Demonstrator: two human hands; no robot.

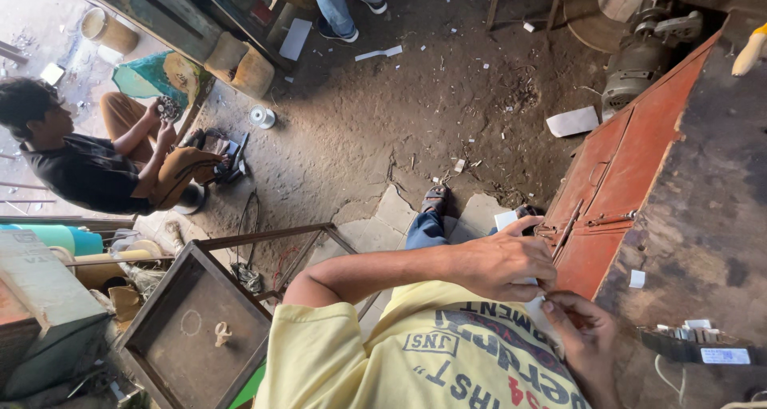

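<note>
My left hand (pixel 505 262) reaches across my yellow shirt and pinches a small white piece of paper (pixel 537 307) against the front of a red metal cabinet (pixel 613 187). Another white corner (pixel 506 218) shows just above that hand's fingers. My right hand (pixel 585 339) comes up from below and holds the same white piece at its lower edge, its fingertips touching those of the left. Both hands sit close to the cabinet's door latch (pixel 607 217). How far the paper extends under my hands is hidden.
A dark, worn bench top (pixel 711 185) caps the cabinet, with a small white tag (pixel 637 279) and a dark labelled device (pixel 699 347). A person in black (pixel 88 169) crouches at the left. Another person's legs (pixel 339 5) stand at the top. An open metal tray (pixel 196 329) sits lower left, a motor (pixel 647 49) upper right.
</note>
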